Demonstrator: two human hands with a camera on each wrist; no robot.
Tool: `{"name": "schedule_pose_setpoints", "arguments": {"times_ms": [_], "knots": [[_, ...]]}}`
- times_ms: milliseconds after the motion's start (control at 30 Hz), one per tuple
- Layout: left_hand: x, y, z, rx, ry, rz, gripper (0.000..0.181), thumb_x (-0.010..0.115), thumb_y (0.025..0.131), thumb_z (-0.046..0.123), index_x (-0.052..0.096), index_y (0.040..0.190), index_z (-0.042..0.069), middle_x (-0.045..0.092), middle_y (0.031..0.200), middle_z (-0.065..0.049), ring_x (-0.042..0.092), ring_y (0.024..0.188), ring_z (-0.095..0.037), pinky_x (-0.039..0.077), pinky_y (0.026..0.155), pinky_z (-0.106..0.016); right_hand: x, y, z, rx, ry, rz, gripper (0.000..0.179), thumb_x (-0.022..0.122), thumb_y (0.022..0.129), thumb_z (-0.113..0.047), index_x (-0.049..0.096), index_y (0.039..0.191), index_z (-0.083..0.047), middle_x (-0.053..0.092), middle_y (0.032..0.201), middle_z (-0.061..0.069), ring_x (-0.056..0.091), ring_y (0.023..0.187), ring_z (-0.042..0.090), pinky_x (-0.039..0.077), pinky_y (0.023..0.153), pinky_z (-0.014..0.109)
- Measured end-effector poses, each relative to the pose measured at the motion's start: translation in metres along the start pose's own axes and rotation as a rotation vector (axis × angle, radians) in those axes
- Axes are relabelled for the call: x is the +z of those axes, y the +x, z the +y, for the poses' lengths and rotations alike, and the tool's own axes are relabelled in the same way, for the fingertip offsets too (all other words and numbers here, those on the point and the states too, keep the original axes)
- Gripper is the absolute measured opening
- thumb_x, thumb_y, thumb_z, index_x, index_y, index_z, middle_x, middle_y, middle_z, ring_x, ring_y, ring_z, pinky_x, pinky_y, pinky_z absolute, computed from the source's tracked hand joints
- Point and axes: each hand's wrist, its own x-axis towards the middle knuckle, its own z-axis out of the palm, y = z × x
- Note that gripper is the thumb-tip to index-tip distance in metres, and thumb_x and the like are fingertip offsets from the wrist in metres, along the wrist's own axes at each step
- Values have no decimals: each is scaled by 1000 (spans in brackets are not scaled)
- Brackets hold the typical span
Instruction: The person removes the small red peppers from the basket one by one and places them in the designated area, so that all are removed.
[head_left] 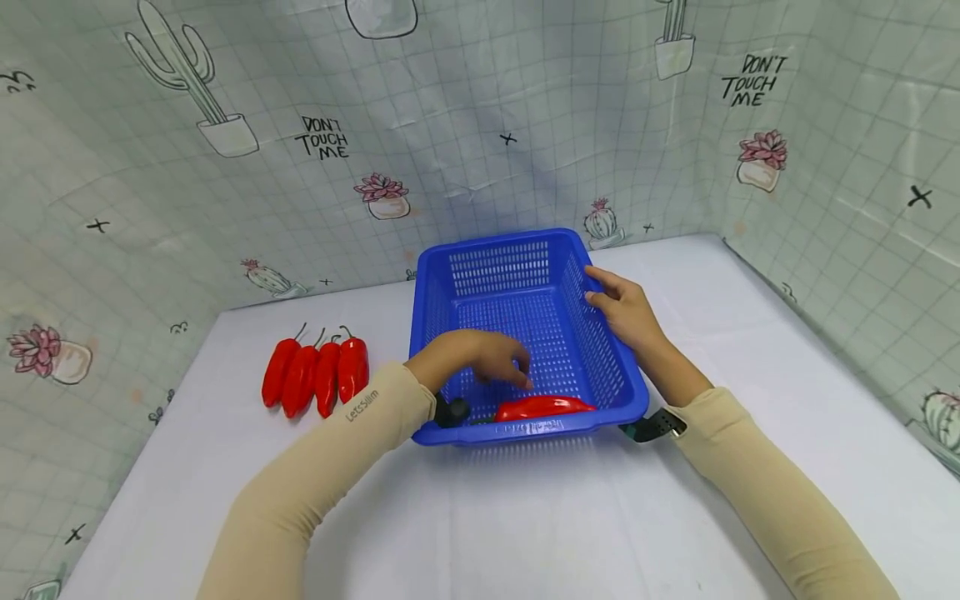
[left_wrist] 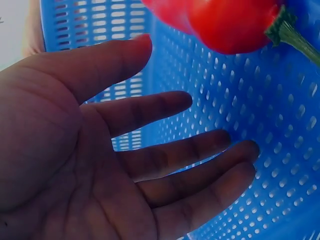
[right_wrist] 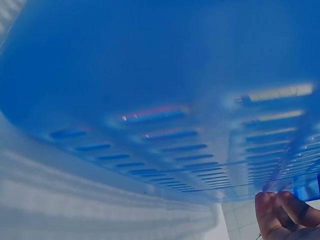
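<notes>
A blue plastic basket with slotted walls sits on the white table. Inside it, along the near wall, lies a long red pepper, whose green stem shows in the left wrist view. My left hand hovers in the basket above the pepper; its palm holds nothing and the fingers are loosely extended, apart from the pepper. On the basket's right side, my right hand grips the rim. The right wrist view shows its fingertips against the outer wall.
Several red peppers with stems lie side by side on the table, left of the basket. White cloth covers the table. A patterned curtain hangs behind and on both sides.
</notes>
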Motion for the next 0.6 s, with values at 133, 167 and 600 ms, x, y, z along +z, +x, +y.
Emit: {"name": "schedule_pose_setpoints", "arguments": {"times_ms": [133,167,600], "knots": [[3,2,0,5,-2,-4,39,61,96,34,61,128,12,59,129,-9,62,103,-22,58,83,-32,-1,-1,-1,3,-15,-2,51,47,102,-8,35,151,-4,35,156,16,43,138,31,50,99,29],[3,2,0,14,3,-13,38,61,97,34,62,127,12,60,127,-9,62,101,-21,58,82,-32,0,-2,-1,0,-12,-3,51,47,102,-8,35,151,-4,35,156,16,43,138,31,50,99,28],[8,5,7,120,-144,-251,41,63,95,25,54,131,9,54,115,-8,63,84,-18,59,77,-31,2,-2,-3,12,-7,-3,51,47,102,-8,35,151,-3,36,155,17,44,136,33,51,95,24]]}}
